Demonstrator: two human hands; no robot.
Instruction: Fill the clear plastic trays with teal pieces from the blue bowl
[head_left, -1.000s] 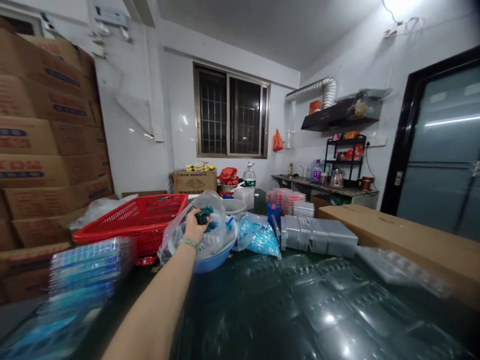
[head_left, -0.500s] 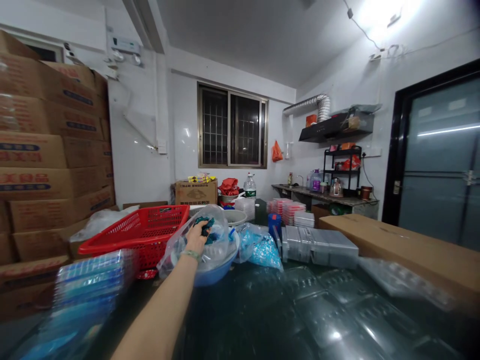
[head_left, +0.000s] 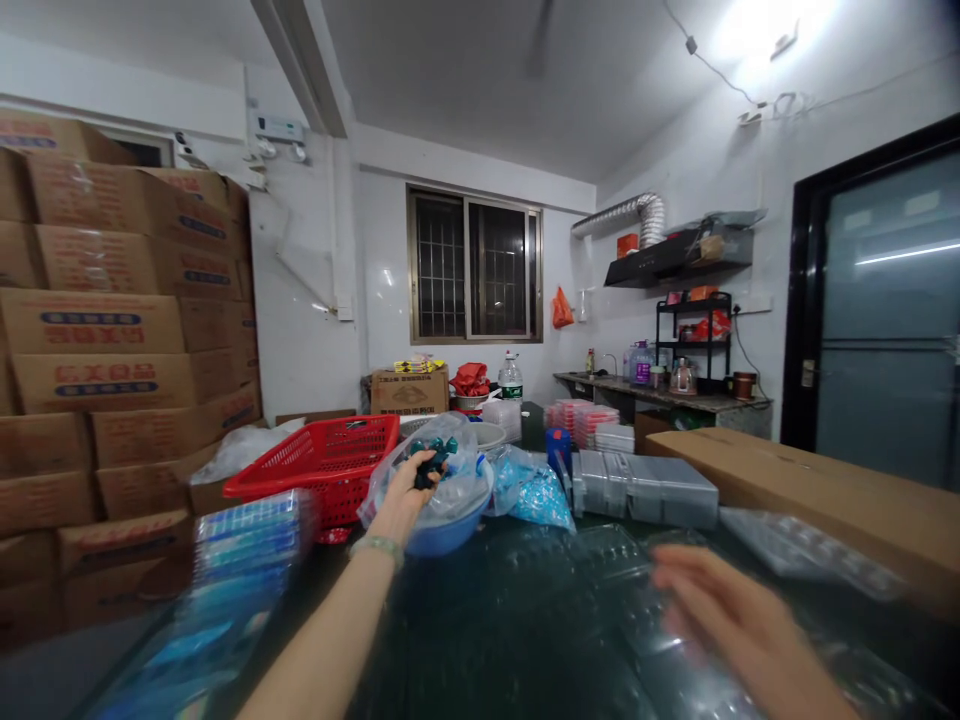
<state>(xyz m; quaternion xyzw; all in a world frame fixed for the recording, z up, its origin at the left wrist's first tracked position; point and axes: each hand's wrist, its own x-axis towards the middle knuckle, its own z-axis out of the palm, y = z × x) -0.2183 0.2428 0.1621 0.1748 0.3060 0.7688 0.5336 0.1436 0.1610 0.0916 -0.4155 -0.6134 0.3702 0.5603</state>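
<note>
Nearest, the right hand shows blurred over clear trays; whether it grips anything, I cannot tell. Farther in, the left hand is curled around a cluster of dark teal pieces at the clear bag in the blue basin. Likely fault: a slackened grasp, spilling outer pieces onto the tabletop.

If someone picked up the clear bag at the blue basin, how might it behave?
The clear bag looks likely to flop, given its loose folds. Its see-through film suggests little weight of its own, though how much it holds is unclear.
</note>
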